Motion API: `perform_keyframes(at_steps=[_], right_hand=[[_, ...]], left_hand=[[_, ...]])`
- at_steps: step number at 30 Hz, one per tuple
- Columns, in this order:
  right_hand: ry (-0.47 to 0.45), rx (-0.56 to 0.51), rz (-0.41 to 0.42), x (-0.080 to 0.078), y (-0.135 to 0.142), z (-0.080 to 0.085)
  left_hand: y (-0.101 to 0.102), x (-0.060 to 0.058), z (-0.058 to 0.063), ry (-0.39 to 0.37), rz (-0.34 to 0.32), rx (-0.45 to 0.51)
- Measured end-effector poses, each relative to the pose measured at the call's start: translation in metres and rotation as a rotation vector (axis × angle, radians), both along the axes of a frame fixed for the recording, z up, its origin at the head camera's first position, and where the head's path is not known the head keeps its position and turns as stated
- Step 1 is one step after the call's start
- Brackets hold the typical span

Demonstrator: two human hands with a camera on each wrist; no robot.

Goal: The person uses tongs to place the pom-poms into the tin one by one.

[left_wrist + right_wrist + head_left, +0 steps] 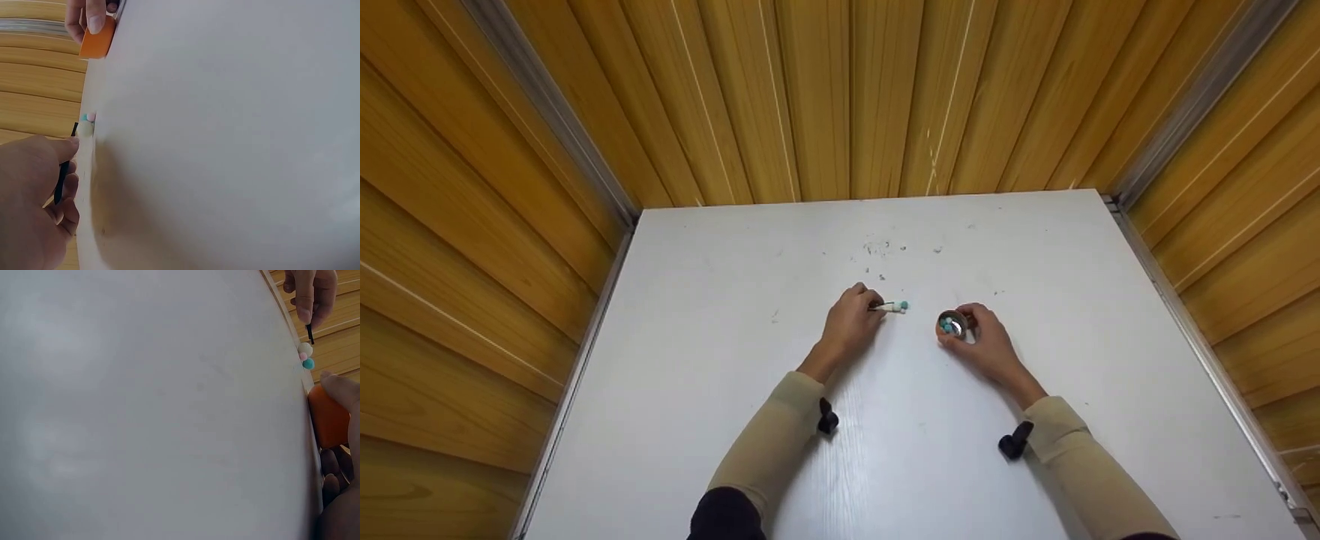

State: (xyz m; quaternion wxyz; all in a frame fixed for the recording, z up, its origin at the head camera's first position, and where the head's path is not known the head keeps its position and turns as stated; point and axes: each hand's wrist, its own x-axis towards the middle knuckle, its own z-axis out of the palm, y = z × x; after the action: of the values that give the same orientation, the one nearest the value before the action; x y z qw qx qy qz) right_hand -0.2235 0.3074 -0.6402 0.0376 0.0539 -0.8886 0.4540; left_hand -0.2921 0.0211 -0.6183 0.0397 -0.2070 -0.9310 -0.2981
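My left hand (851, 319) pinches slim black tweezers (63, 174) between thumb and fingers, close over the white table. Right at the tweezers' tips lie small pom-poms: a cream one (85, 129), a pink one (303, 356) and a teal one (308, 364). To the right, my right hand (986, 341) grips a small orange cup (329, 416), thumb on the near side and fingers around the far side. The cup's shiny inner wall (958, 327) shows in the head view, tilted toward the left, with several teal and white pom-poms (947, 325) inside.
The white tabletop (720, 337) has small dark scuff marks (877, 247) beyond the hands. Yellow wood-look panels (825, 97) wall it in at the back and both sides, with metal rails (1200, 322) along the side edges. Black wrist cameras (826, 418) sit at both sleeves.
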Motion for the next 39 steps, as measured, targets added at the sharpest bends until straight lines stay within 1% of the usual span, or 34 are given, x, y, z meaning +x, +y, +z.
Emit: perform_keyframes(at_steps=[9, 16, 21, 28, 34, 39], right_hand=[[-0.010, -0.008, -0.006, -0.001, 0.000, 0.000], [0.006, -0.008, 0.016, -0.001, 0.001, -0.001], [0.010, -0.003, 0.010, -0.001, 0.000, 0.000], [0.001, 0.000, 0.004, 0.000, -0.001, 0.000], [0.007, 0.009, -0.001, -0.001, 0.000, -0.002], [0.012, 0.009, -0.008, -0.001, 0.001, -0.002]], left_hand=[[0.004, -0.001, -0.004, -0.032, 0.020, 0.020], [0.009, 0.000, -0.004, -0.020, 0.031, -0.017], [0.014, -0.002, -0.002, -0.018, 0.052, 0.001], [0.020, -0.002, -0.002, -0.020, 0.062, 0.010], [0.021, 0.000, -0.003, -0.048, 0.059, 0.011], [0.020, -0.001, -0.002, -0.045, 0.033, 0.016]])
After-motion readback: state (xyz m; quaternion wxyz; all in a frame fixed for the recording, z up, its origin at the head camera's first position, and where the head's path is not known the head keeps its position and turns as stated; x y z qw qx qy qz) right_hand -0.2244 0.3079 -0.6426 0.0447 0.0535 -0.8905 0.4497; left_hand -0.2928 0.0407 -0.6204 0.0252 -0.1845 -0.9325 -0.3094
